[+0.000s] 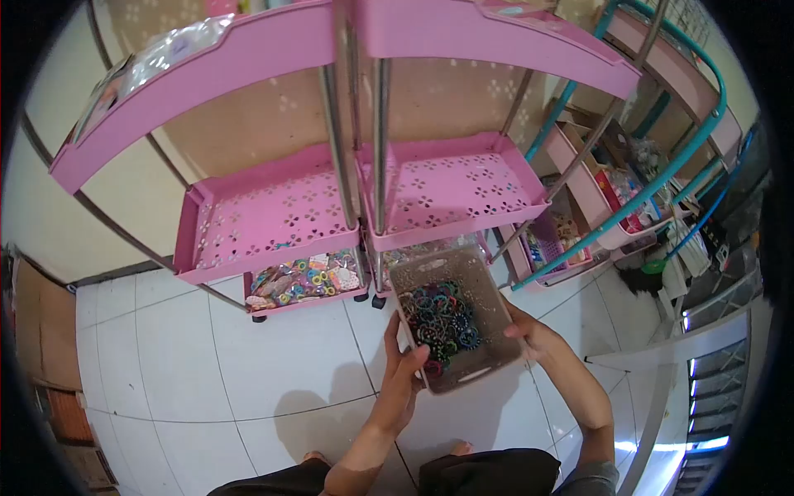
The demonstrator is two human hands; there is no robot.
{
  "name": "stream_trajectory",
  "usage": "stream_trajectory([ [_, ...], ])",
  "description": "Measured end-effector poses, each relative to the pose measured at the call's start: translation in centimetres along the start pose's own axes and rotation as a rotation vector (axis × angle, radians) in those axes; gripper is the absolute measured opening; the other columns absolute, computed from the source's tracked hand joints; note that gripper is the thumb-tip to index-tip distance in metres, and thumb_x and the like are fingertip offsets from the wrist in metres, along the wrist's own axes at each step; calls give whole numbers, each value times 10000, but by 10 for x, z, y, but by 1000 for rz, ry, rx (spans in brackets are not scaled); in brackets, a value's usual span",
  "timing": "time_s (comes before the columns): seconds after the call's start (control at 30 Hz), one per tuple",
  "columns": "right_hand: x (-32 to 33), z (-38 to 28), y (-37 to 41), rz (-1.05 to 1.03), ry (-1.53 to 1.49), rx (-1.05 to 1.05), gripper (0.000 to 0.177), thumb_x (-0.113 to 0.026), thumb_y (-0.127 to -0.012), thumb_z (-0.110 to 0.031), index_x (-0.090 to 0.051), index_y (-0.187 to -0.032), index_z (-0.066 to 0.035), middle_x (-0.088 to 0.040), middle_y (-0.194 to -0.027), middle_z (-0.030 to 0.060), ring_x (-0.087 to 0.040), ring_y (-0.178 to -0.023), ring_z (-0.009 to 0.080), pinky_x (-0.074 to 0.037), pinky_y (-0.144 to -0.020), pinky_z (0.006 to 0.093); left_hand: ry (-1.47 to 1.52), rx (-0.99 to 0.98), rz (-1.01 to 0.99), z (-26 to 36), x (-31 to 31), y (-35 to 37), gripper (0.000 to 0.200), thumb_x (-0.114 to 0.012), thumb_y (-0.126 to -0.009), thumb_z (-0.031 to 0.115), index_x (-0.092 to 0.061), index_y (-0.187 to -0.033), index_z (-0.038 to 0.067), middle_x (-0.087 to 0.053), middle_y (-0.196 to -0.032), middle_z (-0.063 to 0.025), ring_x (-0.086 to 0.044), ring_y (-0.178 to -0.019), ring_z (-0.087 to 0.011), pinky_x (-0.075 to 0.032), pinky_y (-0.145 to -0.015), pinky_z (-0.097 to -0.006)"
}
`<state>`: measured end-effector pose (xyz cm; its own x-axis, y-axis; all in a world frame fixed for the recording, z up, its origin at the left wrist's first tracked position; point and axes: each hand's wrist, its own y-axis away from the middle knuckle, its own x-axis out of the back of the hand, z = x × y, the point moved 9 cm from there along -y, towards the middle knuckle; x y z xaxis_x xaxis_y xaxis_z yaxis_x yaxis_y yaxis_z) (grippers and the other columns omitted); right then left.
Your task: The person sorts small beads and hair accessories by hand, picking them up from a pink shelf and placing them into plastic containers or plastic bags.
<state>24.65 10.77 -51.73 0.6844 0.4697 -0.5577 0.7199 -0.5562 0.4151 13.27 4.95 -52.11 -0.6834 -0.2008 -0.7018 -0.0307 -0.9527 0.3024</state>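
Grey plastic basket (490,310), tilted, filled with colourful hair ties (440,318)

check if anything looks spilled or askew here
Nothing looks spilled. The grey bin is held slightly tilted between the left hand and the right hand, but the coloured rings all lie inside it.

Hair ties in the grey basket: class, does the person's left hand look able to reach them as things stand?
Probably yes. The basket is open-topped, nothing covers the hair ties, and the left hand grips the rim beside them, while the right hand holds the other side.
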Motion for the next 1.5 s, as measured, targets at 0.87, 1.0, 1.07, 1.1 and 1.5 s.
stream_trajectory([
  [0.87,-169,-187,256,409,-342,230,798,-607,-605,-277,-215,-1254,-28,-383,-1188,107,-419,-1047,213,-344,-873,344,-256,469,70,170,-281,156,846,-562,-655,134,8,-1260,291,-383,-1077,-104,-422,-934,-237,-393,-714,-464],
  [1.0,-248,-231,301,278,-364,236,777,-594,-632,-237,-192,-1264,-33,-377,-1197,92,-375,-1090,199,-337,-877,323,-150,300,-107,182,-291,184,844,-559,-645,143,-5,-1257,317,-286,-1208,-104,-371,-1045,-293,-377,-749,-500],
  [1.07,-272,-266,310,281,-315,273,760,-585,-641,-265,-209,-1256,-25,-369,-1204,101,-370,-1095,199,-316,-896,318,-189,364,27,223,-321,209,811,-553,-653,150,-39,-1261,307,-280,-1223,-81,-343,-1073,-304,-374,-753,-508],
  [1.1,-277,-281,312,283,-271,303,746,-575,-650,-293,-225,-1248,-16,-362,-1210,110,-365,-1101,199,-295,-915,313,-198,353,0,248,-344,208,813,-560,-649,154,-47,-1263,300,-290,-1217,-81,-341,-1077,-293,-376,-761,-495],
  [1.5,-319,-352,308,393,-155,482,604,-524,-710,-192,-272,-1206,44,-429,-1139,120,-446,-1009,179,-357,-851,268,-199,191,-187,358,-410,213,891,-614,-605,240,-31,-1277,268,-292,-1230,-95,-354,-1103,-272,-378,-794,-477],
])
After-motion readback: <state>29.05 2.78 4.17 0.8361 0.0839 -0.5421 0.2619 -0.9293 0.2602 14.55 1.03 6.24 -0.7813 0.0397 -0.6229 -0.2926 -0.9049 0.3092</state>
